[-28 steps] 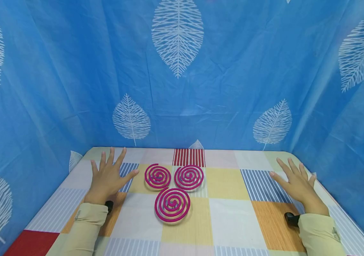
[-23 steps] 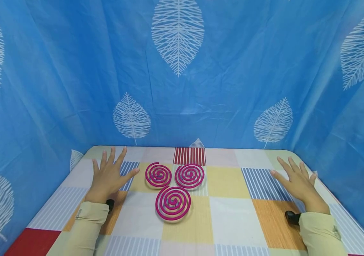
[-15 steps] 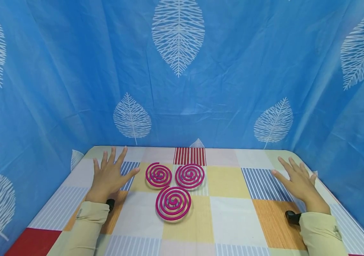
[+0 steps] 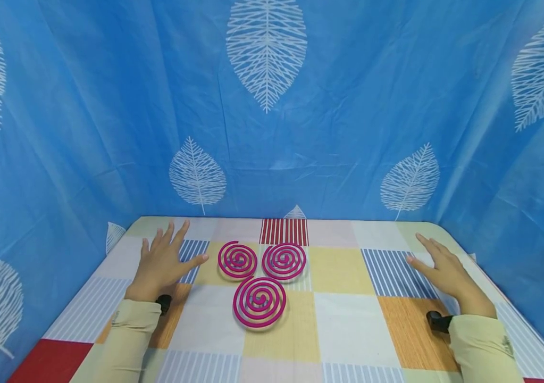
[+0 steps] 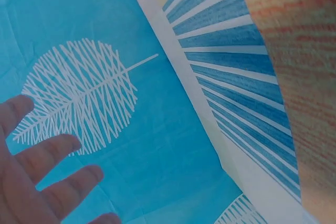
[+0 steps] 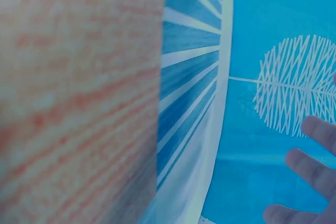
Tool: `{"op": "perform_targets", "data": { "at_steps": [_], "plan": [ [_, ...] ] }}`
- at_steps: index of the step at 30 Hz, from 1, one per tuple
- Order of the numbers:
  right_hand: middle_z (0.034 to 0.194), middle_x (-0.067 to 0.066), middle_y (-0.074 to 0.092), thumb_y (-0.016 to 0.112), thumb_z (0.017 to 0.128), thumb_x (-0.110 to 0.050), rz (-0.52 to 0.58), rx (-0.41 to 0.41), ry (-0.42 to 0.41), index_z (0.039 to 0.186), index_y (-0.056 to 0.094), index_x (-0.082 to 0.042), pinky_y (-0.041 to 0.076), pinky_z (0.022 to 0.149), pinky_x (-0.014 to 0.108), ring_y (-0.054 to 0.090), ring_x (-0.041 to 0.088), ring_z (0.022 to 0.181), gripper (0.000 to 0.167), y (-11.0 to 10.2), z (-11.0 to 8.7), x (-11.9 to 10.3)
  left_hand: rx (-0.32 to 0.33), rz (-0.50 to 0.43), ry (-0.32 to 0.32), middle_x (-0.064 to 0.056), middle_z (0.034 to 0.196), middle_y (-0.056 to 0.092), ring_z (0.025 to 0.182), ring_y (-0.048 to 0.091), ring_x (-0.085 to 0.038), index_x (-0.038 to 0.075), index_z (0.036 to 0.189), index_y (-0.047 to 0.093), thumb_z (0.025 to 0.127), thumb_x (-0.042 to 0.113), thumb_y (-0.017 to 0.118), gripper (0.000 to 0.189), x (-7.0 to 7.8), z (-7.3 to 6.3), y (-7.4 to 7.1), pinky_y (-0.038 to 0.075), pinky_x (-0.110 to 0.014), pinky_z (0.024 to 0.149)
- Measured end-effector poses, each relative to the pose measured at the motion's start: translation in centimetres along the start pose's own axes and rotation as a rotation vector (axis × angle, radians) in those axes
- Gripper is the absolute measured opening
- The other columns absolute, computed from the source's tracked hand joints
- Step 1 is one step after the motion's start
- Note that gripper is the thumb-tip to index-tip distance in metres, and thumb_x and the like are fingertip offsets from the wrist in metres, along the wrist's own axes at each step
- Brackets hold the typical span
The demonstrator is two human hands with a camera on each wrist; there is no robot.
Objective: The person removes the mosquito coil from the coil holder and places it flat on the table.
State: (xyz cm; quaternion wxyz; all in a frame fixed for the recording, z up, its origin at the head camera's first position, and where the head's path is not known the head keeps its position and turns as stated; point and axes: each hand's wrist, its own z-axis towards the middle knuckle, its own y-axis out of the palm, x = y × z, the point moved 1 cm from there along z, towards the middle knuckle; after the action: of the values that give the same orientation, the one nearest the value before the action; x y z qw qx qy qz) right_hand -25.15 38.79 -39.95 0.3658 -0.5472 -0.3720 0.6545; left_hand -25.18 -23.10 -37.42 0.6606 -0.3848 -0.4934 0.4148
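Three magenta spiral coils, shaped like mosquito coils, lie flat in a cluster left of the table's middle in the head view. A left coil (image 4: 239,260) and a right coil (image 4: 284,259) sit side by side at the back, with a front coil (image 4: 261,299) close below them. To their left my left hand (image 4: 159,266) is held over the table, thumb pointing at the left coil and touching none. Far to the right, my right hand (image 4: 449,276) has its thumb apart from its straight fingers and holds nothing. Fingers (image 5: 47,156) of the left hand show in its wrist view.
A patchwork-patterned cloth (image 4: 343,324) covers the table. Blue curtain (image 4: 329,133) with white leaf prints rises behind the back edge and along both sides. Black wrist cameras sit at both cuffs, a right one (image 4: 438,322) and a left one (image 4: 164,304).
My right hand has turned, so its fingers now overlap more in the head view. The left fingers have drawn slightly closer together. All coils stay where they were.
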Motion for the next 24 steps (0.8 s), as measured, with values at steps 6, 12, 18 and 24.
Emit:
{"op": "perform_targets", "data": {
  "at_steps": [6,12,18,24],
  "plan": [
    [0.157,0.051,0.026,0.067,0.109,-0.032,-0.002,-0.044,-0.040,0.165,0.021,0.010,0.033,0.102,0.088,0.029,0.074,0.139,0.084,-0.2,0.1,-0.2,-0.075,-0.030,0.038,-0.043,0.162,0.032,0.149,0.028,-0.069,-0.003,0.167,0.032,0.095,0.051,0.079,0.101,0.1,0.2,-0.1,0.017,-0.087,0.114],
    [0.153,0.052,0.035,0.067,0.109,-0.027,0.023,-0.080,-0.037,0.160,0.030,0.014,0.044,0.097,0.083,0.041,0.073,0.133,0.075,-0.2,0.1,-0.7,-0.190,-0.161,0.018,-0.042,0.164,0.031,0.151,0.027,-0.065,-0.005,0.167,0.028,0.097,0.036,0.081,0.097,0.4,0.2,0.0,0.024,-0.083,0.115],
    [0.147,0.050,0.045,0.066,0.109,-0.023,0.047,-0.093,-0.036,0.155,0.039,0.014,0.048,0.095,0.080,0.047,0.070,0.132,0.065,-0.1,0.0,-1.3,-0.237,-0.262,0.020,-0.038,0.165,0.034,0.152,0.030,-0.061,-0.007,0.166,0.031,0.100,0.028,0.079,0.089,0.6,0.0,0.1,0.031,-0.077,0.116],
    [0.141,0.045,0.055,0.065,0.109,-0.017,0.112,-0.087,-0.060,0.151,0.047,0.014,0.052,0.096,0.075,0.054,0.066,0.128,0.055,0.1,-0.1,-1.8,-0.237,-0.282,0.052,-0.037,0.163,0.040,0.149,0.037,-0.060,-0.007,0.163,0.038,0.102,0.026,0.077,0.079,0.5,-0.2,0.1,0.036,-0.075,0.114]
  ]
}}
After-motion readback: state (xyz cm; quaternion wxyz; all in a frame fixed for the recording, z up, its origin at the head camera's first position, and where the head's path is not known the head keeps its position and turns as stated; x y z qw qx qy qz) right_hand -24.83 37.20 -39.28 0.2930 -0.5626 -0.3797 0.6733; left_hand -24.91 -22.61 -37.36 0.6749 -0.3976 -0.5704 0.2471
